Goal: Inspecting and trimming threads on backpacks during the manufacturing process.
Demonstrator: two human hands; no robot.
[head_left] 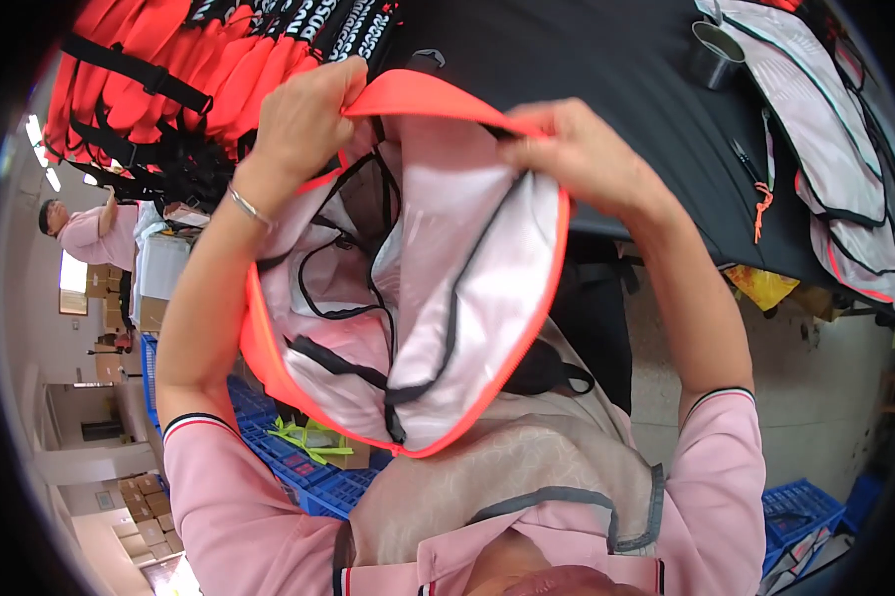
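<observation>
Our left hand (308,124) closes in a fist on the rim of a bright orange-red fabric bag with a whitish lining and black-bound seams (428,268), while our right hand (582,154), slightly blurred, pinches the same rim farther along. We hold the bag open between our hands, its body hanging toward our chest. Beyond our left hand lies a pile of orange-red fabric pieces with black straps (149,74); beyond our right, a black-topped table (567,50) bears a silver metal cup (718,60).
</observation>
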